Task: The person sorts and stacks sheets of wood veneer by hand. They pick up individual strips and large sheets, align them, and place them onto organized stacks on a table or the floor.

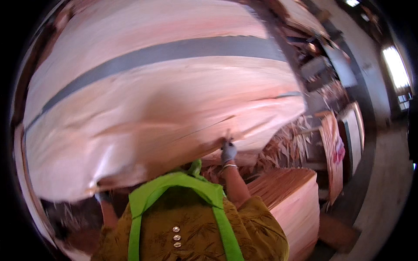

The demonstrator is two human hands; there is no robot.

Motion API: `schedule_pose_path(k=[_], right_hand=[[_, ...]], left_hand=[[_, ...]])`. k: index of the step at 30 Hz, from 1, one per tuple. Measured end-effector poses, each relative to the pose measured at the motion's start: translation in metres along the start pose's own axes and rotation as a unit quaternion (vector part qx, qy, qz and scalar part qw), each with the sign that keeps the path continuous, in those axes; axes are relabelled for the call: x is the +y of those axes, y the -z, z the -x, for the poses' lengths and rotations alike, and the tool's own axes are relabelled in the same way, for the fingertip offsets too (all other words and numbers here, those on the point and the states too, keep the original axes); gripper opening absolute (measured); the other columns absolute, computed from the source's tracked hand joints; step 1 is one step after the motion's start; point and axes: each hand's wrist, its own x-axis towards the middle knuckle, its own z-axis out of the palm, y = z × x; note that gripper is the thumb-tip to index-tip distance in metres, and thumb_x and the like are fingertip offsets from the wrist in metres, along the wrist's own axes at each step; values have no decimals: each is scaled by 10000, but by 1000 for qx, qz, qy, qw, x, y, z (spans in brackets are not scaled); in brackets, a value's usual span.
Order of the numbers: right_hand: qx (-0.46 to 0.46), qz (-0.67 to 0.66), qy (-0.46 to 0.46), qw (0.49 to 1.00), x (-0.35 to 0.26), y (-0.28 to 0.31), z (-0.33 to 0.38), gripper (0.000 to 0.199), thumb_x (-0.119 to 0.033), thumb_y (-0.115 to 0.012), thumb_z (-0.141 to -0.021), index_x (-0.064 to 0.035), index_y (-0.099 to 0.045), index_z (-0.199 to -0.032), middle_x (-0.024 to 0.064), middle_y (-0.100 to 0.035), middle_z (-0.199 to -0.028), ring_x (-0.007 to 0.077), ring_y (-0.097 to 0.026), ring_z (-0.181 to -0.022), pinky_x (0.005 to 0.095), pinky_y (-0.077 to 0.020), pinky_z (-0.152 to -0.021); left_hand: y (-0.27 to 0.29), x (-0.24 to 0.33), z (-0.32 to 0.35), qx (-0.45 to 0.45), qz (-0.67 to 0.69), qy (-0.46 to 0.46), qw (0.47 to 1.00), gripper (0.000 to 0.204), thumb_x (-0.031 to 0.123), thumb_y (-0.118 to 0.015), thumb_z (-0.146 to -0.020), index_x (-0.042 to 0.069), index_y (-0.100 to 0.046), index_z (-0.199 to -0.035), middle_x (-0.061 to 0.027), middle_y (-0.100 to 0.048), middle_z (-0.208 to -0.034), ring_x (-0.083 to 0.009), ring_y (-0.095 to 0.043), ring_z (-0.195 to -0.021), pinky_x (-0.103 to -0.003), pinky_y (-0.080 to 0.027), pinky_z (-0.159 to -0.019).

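Green straps hang on me; beyond them spreads the wood sheet. At its near edge, my right hand reaches forward onto it, elbow bent, while my left hand sits low by the left corner, half hidden; I cannot tell whether either hand's fingers grip.
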Motion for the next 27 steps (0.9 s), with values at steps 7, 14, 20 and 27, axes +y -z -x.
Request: schedule_pose_path(k=[7, 14, 20, 27], right_hand=[[176, -164, -20, 970, -13, 21, 12, 537, -352, -701, -793, 76, -519, -1064, 151, -608, -957, 229, -535, -826, 354, -451, -779], [-64, 163, 192, 966, -37, 24, -61, 337, -269, -619, -826, 57, -596, -906, 197, -644, -850, 246, -604, -739, 379, -476, -668], [3, 164, 188, 968, -26, 37, -56, 305, -299, -662, -765, -3, -607, -816, 135, -660, -783, 235, -611, -672, 367, -480, -608], [-34, 147, 105, 983, -62, 27, -37, 373, -234, -655, -746, -6, -520, -1009, 219, -633, -985, 363, -606, -950, 405, -482, -821]], left_hand=[[25, 29, 10, -134, -115, -52, 983, 358, 305, -363, -925, 40, -544, -1083, -147, -587, -1060, -286, -567, -929, -434, -499, -771], [-45, 0, 15, 81, -185, -41, 978, 335, 215, -412, -889, 45, -508, -1161, -145, -547, -1118, -294, -527, -984, -403, -453, -872], [-279, 20, 112, 205, -618, -459, 604, 559, 110, -536, -827, 22, -353, -1348, -195, -337, -1389, -316, -327, -1299, -407, -283, -1058], [-397, -92, 117, -334, -735, -319, 496, 527, 249, -630, -764, 87, -482, -1242, -138, -466, -1287, -329, -402, -1223, -493, -263, -1044]])
